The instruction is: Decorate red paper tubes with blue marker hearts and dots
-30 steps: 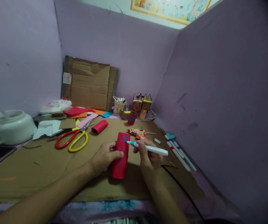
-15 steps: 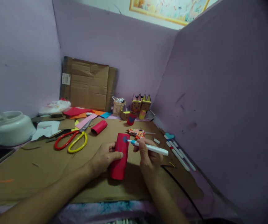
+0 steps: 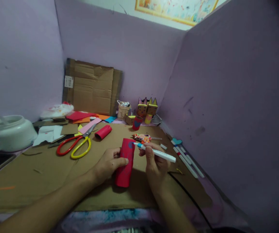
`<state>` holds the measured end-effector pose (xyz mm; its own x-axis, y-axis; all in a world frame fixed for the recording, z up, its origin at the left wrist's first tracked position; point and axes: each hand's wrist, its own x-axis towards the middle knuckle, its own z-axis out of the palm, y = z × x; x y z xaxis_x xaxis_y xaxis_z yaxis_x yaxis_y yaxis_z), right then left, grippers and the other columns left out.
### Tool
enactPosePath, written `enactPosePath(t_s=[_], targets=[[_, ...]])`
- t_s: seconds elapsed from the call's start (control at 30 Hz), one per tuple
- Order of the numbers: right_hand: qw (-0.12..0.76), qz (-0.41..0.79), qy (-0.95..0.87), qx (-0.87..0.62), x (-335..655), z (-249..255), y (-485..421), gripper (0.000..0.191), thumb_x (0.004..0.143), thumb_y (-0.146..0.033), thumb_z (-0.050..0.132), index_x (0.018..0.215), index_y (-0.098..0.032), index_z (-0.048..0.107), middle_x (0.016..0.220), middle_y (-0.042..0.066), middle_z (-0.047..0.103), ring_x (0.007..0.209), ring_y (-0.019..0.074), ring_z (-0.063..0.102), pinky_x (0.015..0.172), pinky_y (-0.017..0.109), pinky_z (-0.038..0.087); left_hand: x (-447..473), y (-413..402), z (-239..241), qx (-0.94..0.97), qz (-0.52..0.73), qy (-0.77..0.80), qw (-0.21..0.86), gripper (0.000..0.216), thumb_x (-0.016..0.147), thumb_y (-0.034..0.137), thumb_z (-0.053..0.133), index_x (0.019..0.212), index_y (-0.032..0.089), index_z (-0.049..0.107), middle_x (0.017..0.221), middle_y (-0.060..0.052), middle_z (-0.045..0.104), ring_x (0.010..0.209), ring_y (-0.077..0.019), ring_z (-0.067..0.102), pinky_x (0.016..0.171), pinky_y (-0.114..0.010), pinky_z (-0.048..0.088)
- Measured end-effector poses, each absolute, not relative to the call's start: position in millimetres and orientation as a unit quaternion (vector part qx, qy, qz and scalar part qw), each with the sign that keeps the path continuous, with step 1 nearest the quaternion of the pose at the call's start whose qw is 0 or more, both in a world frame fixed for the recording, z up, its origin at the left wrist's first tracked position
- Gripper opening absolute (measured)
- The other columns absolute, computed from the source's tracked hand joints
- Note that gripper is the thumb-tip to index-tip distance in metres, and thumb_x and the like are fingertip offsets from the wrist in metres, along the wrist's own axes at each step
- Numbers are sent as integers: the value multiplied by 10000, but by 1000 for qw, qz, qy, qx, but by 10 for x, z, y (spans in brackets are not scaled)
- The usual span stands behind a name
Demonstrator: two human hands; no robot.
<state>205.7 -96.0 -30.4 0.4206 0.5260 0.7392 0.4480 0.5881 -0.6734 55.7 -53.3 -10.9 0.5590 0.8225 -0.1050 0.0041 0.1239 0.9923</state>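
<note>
My left hand (image 3: 110,164) is closed around a red paper-covered tube (image 3: 124,171), thumb across its front, holding it tilted slightly above the cardboard. Near the top of the tube is a small blue-purple patch of colour. Between the thumb and fingers of my right hand (image 3: 155,161) is a white marker (image 3: 162,154) with a blue collar; its tip meets the tube's upper right edge beside the patch. A second red tube (image 3: 103,132) lies behind on the left, next to scissors (image 3: 78,144) with one red and one yellow handle.
Several white markers (image 3: 185,161) lie along the right wall. A white pot (image 3: 10,134) stands at the left, coloured paper (image 3: 81,116) behind it. At the back are a red tube with a blue shape (image 3: 137,123) and cat-eared cardboard figures (image 3: 147,109). A black cable (image 3: 190,197) crosses the right front.
The marker tip has shifted slightly up the tube toward its right edge. The blue patch looks a little larger on that side. My left hand and the tube have barely moved.
</note>
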Motion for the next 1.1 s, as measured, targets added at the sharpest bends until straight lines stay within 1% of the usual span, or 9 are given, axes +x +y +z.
enactPosePath(t_s=[0.43,0.57,0.77,0.93,1.1], targets=[[702,37,-543,-459,2031,-276,-1012,203,909,-258,531,750,-181,630,599,-25,589,580,125,573,583,259,435,559,-518,-139,581,316,350,663,259,593,283,654,796,139,585,714,-40,652,662,-217,628,638,-345,487],[697,35,-545,-464,2034,-276,-1022,207,909,-258,533,741,-181,626,588,-28,589,563,120,566,582,257,431,562,-518,-130,576,314,356,666,258,584,282,653,789,142,583,699,-38,649,648,-219,627,619,-343,483],[702,43,-546,-454,2035,-285,-994,178,904,-248,535,774,-182,638,614,-20,594,587,130,575,594,268,447,560,-510,-133,583,312,355,661,263,588,287,652,796,142,583,684,-27,637,651,-210,614,617,-330,471],[714,45,-546,-436,2050,-297,-969,141,905,-232,531,844,-196,653,645,-20,609,599,131,579,598,274,461,559,-521,-117,599,322,358,640,232,585,290,657,748,142,584,647,-9,612,612,-169,565,563,-277,429],[723,30,-536,-435,2049,-287,-980,145,906,-237,532,851,-197,660,638,-22,620,586,129,586,590,270,465,562,-533,-126,580,327,355,656,241,591,292,675,764,146,592,674,-23,638,635,-191,597,588,-297,459]])
